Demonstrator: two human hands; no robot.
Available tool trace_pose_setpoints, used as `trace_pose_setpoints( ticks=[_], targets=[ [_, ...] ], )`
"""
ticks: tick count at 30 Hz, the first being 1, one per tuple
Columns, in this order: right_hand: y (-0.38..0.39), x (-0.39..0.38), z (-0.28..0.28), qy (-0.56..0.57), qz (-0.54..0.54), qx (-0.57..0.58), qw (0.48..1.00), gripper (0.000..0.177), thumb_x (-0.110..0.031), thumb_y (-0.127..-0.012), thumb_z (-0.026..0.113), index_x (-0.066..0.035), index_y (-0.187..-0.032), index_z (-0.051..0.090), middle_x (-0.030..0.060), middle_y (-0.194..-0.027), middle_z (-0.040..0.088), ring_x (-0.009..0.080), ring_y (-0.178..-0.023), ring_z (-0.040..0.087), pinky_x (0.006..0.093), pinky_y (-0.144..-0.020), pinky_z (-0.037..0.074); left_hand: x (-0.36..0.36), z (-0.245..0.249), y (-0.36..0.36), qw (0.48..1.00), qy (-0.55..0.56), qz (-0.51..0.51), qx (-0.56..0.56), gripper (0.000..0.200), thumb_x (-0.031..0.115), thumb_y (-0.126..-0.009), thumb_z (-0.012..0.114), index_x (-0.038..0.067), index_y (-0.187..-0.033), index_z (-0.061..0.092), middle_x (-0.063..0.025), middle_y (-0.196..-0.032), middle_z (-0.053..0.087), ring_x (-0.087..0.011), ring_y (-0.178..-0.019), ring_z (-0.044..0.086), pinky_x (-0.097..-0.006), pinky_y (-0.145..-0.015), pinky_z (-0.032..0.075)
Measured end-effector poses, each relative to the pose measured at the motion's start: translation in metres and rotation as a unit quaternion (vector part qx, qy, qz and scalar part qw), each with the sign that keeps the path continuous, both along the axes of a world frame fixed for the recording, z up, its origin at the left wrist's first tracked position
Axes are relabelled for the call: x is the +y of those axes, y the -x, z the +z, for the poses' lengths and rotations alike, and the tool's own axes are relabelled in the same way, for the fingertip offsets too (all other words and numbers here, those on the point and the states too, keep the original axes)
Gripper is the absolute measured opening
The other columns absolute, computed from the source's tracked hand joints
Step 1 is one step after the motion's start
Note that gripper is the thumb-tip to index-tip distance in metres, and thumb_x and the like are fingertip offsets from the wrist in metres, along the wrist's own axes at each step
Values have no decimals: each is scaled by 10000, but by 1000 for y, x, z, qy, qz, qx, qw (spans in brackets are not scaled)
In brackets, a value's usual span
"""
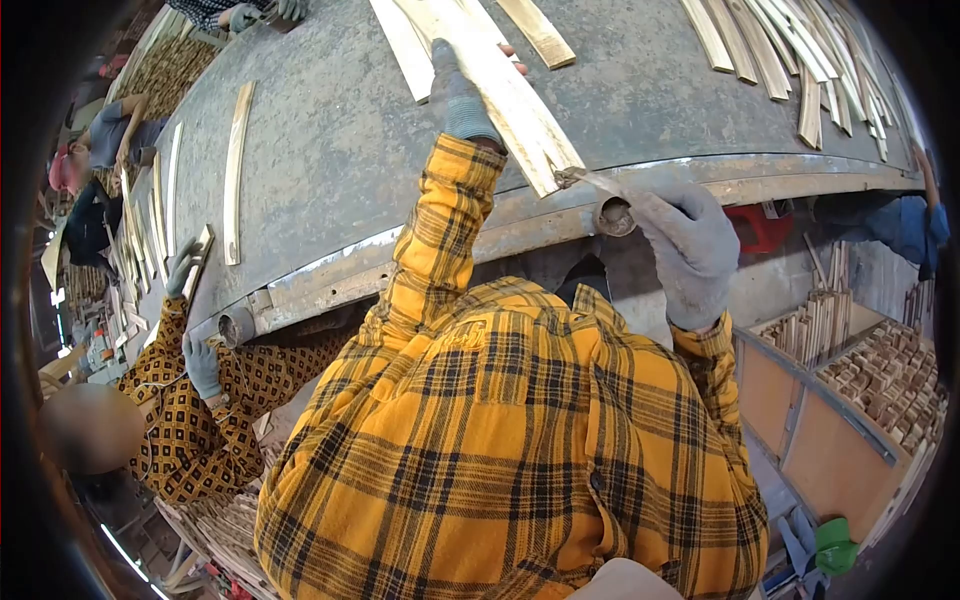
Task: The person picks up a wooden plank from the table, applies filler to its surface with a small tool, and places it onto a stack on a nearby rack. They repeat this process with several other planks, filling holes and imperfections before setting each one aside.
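My left hand point(462, 95), in a grey-blue glove, grips a pale wooden slat point(515, 110), with fingertips showing past its far edge. The slat points toward me, and its near end has a split or notch. My right hand point(690, 240), in a grey glove, is closed on a thin flat-bladed tool that looks like a putty knife point(598, 182). The blade's dark tip is at the slat's near end; its handle is hidden in my fist. Beside the held slat lie another slat point(408, 55) and a shorter piece point(540, 35).
The grey worktable point(330, 130) has a worn metal edge with open pipe ends point(616, 216). Many slats point(770, 45) lie at the right. A co-worker point(200, 400) sits at the left, gloved hands near the table. A bin of wood pieces point(880, 380) stands at lower right.
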State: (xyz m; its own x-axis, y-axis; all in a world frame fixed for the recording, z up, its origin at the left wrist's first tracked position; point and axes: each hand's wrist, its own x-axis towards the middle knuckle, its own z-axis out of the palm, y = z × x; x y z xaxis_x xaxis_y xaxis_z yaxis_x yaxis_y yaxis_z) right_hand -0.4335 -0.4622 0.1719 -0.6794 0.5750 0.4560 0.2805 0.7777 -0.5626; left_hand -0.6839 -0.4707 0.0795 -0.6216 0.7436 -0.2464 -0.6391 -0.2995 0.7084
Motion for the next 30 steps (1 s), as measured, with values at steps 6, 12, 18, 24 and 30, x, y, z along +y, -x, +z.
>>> trace_pose_setpoints(
  ticks=[6, 12, 18, 24, 30],
  targets=[
    [0, 4, 1, -6, 45, -40, 998, 291, -56, -689, 705, -172, -955, 695, -15, -824, 628, 173, -733, 583, 260, -600, 480, 4, 6, -10, 998, -45, -44, -14, 612, 569, -919, 301, 6, -1075, 483, -160, -863, 610, -232, -641, 631, -355, -527, 566],
    [1, 12, -9, -14, 60, -26, 998, 275, -49, -705, 695, -168, -953, 698, -8, -805, 615, 157, -741, 575, 274, -599, 472, -1, 6, -18, 994, -48, -98, -4, 599, 563, -919, 319, 12, -1085, 485, -153, -874, 612, -233, -659, 629, -350, -563, 566],
    [0, 6, -13, 73, 46, 14, 996, 261, -38, -708, 688, -138, -949, 697, 19, -801, 613, 170, -713, 577, 273, -591, 472, 1, 11, -23, 994, -30, -103, -8, 602, 553, -924, 319, 2, -1108, 476, -159, -869, 616, -240, -667, 634, -362, -565, 568],
    [-9, -13, -3, 33, -17, -15, 999, 296, -11, -710, 685, -141, -976, 695, 23, -800, 621, 173, -669, 588, 273, -577, 479, -7, 19, -21, 994, -17, -109, 22, 671, 570, -895, 377, -28, -1198, 421, -197, -947, 611, -264, -722, 627, -363, -612, 566],
    [-6, -47, -1, -28, -138, -43, 989, 230, -42, -727, 706, -77, -954, 688, 60, -815, 622, 201, -705, 585, 286, -623, 463, -3, 14, -13, 999, 23, 2, -23, 734, 652, -867, 333, -26, -1114, 468, -169, -907, 592, -261, -720, 596, -382, -647, 535]
  ],
)
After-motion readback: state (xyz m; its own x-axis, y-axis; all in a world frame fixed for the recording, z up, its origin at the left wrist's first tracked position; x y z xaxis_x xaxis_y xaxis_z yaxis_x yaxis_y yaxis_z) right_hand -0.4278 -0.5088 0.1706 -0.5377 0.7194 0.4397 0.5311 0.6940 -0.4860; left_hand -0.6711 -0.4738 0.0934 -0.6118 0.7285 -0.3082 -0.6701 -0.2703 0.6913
